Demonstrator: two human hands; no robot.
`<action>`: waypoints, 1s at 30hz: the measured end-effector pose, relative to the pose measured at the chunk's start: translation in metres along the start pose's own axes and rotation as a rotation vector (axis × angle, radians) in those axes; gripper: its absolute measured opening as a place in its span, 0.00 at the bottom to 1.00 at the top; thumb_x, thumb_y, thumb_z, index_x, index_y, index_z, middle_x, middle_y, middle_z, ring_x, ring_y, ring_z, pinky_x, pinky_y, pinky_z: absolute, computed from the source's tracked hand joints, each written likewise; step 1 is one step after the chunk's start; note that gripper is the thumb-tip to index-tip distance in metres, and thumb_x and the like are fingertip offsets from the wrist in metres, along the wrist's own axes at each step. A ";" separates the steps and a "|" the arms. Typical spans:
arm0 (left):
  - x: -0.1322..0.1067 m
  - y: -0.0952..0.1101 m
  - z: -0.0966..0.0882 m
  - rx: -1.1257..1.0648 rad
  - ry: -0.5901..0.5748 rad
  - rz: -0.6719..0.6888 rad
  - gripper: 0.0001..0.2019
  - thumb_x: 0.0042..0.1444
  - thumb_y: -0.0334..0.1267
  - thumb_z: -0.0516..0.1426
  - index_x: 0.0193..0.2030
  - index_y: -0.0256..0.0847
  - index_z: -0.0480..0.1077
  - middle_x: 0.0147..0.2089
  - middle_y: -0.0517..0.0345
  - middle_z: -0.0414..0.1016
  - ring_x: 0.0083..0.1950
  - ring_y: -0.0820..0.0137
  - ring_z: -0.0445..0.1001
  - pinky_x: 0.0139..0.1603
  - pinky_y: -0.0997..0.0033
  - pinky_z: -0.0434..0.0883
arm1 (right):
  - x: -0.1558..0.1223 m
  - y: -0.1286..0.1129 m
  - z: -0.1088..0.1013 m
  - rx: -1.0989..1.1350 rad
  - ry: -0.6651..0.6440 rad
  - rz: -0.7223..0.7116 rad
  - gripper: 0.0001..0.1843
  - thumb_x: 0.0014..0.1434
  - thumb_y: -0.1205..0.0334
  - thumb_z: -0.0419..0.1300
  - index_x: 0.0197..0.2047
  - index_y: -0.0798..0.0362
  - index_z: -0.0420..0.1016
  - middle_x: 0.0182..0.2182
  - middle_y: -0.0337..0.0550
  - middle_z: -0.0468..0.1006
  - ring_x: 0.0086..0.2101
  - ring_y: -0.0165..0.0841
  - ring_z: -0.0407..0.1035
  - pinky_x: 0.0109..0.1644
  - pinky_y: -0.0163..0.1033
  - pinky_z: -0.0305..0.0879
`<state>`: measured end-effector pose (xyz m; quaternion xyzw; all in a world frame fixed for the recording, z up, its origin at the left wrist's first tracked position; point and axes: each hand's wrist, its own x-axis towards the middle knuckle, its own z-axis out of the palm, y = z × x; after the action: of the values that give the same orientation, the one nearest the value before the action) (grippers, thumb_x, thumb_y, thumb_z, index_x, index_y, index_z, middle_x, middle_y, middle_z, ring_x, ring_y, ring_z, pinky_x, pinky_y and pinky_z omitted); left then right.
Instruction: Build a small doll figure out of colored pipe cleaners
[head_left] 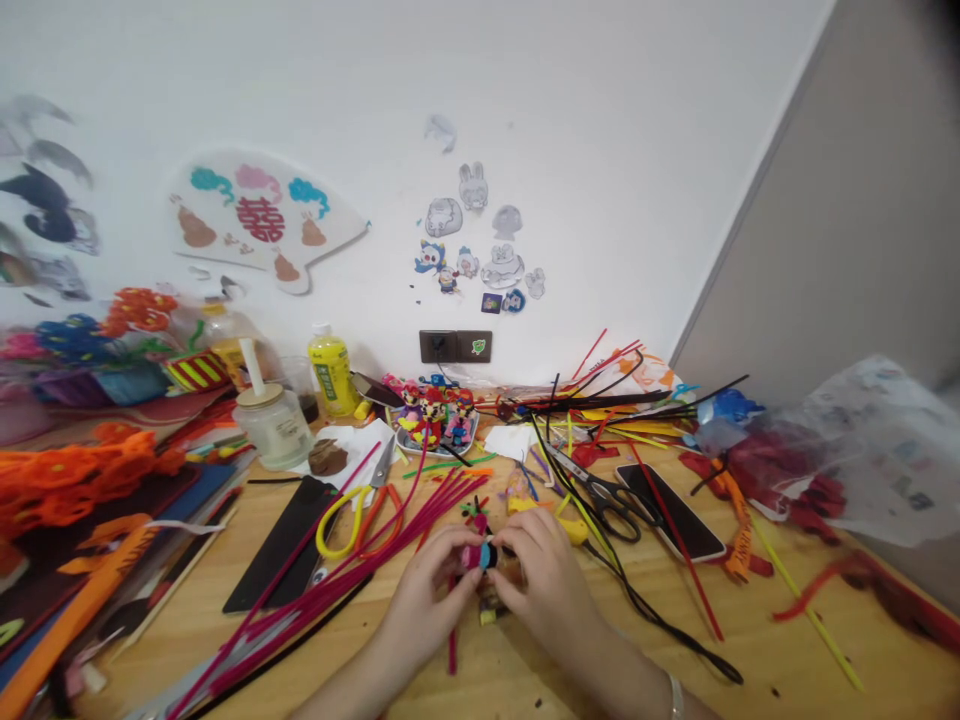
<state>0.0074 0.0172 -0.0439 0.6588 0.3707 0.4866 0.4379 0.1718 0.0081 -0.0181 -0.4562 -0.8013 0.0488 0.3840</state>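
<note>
My left hand (pixel 420 592) and my right hand (pixel 541 576) meet over the wooden table (pixel 750 660), both pinched on a small pipe-cleaner figure (pixel 478 553) with pink and blue parts. A pink stem hangs down from it between my hands. A bundle of magenta pipe cleaners (pixel 352 570) lies just left of my left hand. Black-handled scissors (pixel 600 492) rest just beyond my right hand.
A phone (pixel 671 510) lies right of the scissors among loose pipe cleaners. Yellow and orange-handled scissors (pixel 352 515), a black strip (pixel 281 545), a glass jar (pixel 274 425), a yellow bottle (pixel 331 372) and a tray of small figures (pixel 435 415) stand behind. Orange craft pieces (pixel 67 480) pile left; a plastic bag (pixel 862 450) lies right.
</note>
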 end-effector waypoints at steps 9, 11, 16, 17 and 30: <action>0.003 0.003 0.004 -0.249 0.054 -0.156 0.10 0.45 0.35 0.63 0.36 0.41 0.71 0.37 0.56 0.73 0.40 0.66 0.74 0.42 0.69 0.70 | 0.002 0.005 -0.003 0.135 -0.043 0.029 0.14 0.44 0.73 0.63 0.35 0.52 0.68 0.33 0.41 0.71 0.37 0.37 0.63 0.41 0.42 0.61; 0.005 0.007 0.005 -0.380 0.083 -0.258 0.13 0.41 0.38 0.65 0.35 0.40 0.70 0.33 0.58 0.75 0.36 0.67 0.74 0.37 0.71 0.71 | 0.004 0.004 -0.007 0.196 -0.022 0.054 0.17 0.43 0.70 0.64 0.38 0.52 0.67 0.36 0.43 0.70 0.40 0.38 0.64 0.43 0.42 0.61; 0.008 0.023 0.001 -0.630 0.109 -0.451 0.15 0.43 0.40 0.65 0.38 0.37 0.71 0.32 0.55 0.77 0.30 0.68 0.75 0.36 0.67 0.71 | 0.006 0.004 -0.010 0.283 0.032 0.099 0.18 0.45 0.69 0.62 0.41 0.52 0.68 0.39 0.45 0.72 0.43 0.38 0.66 0.47 0.42 0.62; 0.008 0.027 0.000 -0.676 0.102 -0.454 0.15 0.44 0.41 0.64 0.38 0.37 0.72 0.32 0.54 0.78 0.30 0.67 0.76 0.36 0.66 0.71 | 0.006 0.005 -0.008 0.296 0.030 0.117 0.16 0.45 0.70 0.61 0.39 0.52 0.69 0.38 0.44 0.74 0.41 0.37 0.67 0.46 0.41 0.63; 0.010 0.005 -0.005 -0.060 0.155 -0.248 0.20 0.41 0.44 0.63 0.42 0.36 0.75 0.21 0.64 0.68 0.21 0.74 0.66 0.23 0.74 0.65 | 0.006 0.012 0.010 0.881 0.023 0.579 0.16 0.46 0.50 0.64 0.27 0.56 0.73 0.23 0.40 0.74 0.28 0.34 0.68 0.34 0.37 0.65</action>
<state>0.0060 0.0259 -0.0351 0.5551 0.4671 0.4890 0.4843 0.1719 0.0222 -0.0268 -0.4549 -0.5416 0.4802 0.5188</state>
